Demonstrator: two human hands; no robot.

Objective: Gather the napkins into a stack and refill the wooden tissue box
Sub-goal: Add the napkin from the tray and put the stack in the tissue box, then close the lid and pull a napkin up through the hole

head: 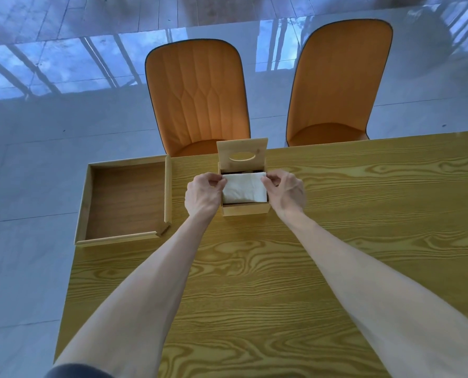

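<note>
A small wooden tissue box (245,209) stands near the table's far edge. Its lid (242,153), with an oval slot, is swung up at the back. A white stack of napkins (244,188) lies in the box's open top. My left hand (203,192) pinches the stack's left far corner. My right hand (285,190) pinches its right far corner. Both hands flank the box, with the forearms stretched over the table.
A shallow wooden tray (126,199) sits at the table's far left corner, overhanging the edge. Two orange chairs (197,96) (336,83) stand beyond the wooden table (254,282). Glossy floor tiles surround it.
</note>
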